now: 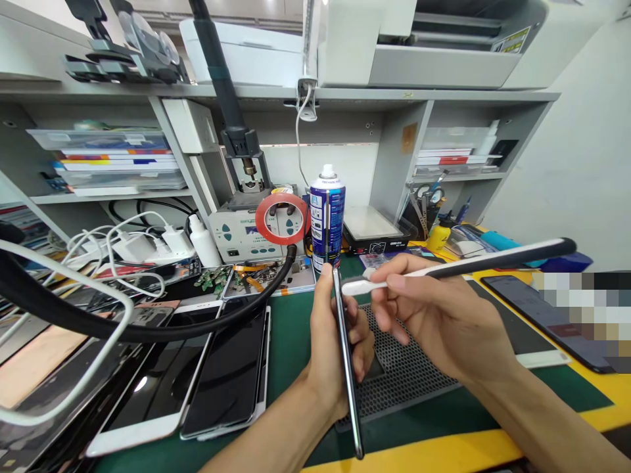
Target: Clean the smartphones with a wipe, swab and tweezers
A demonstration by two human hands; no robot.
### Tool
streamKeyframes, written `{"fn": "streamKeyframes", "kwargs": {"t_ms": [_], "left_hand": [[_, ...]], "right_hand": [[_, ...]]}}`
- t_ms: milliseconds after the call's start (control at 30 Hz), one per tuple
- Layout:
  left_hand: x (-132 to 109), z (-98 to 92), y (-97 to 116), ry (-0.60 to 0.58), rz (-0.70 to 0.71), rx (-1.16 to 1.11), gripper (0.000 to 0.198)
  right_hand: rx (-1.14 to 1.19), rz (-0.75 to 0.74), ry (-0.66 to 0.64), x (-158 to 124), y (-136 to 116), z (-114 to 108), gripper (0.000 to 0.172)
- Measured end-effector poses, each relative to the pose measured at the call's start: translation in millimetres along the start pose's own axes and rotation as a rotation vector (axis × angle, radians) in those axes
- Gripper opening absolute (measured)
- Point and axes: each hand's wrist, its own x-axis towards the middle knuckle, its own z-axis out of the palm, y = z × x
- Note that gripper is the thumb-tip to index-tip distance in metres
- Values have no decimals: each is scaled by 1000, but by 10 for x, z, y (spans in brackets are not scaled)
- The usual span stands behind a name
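Upright and edge-on, a smartphone (349,368) is gripped in my left hand (328,348), the thumb along one side and the fingers curled around the other. My right hand (438,322) pinches a toothbrush (458,266) with a white and black handle. The brush head points left, close to the upper part of the phone's edge; whether the bristles touch it I cannot tell. Below both hands lies a dark perforated mat (414,368) on the green work mat (290,368). Just behind the phone stands a blue spray can (326,220).
Several phones and screens (227,374) lie at left under a black hose (211,328) and white cables. A rework station (241,230) with a red tape roll (263,220) stands behind. More phones (542,315) lie at right, near a yellow bottle (440,233).
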Motion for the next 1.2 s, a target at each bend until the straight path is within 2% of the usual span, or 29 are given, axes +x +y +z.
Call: {"fn": "streamKeyframes", "kwargs": {"t_ms": [367, 667, 867, 1200], "left_hand": [[-22, 9, 7, -10, -16, -25, 61], [-5, -20, -29, -66, 10, -39, 60], [-7, 12, -32, -34, 78, 18, 59], [-54, 64, 2, 13, 57, 75, 60]], "right_hand": [[133, 136, 6, 26, -44, -34, 11], [134, 234, -20, 3, -32, -27, 11], [127, 227, -34, -15, -33, -11, 11], [88, 160, -73, -33, -36, 13, 12]]}}
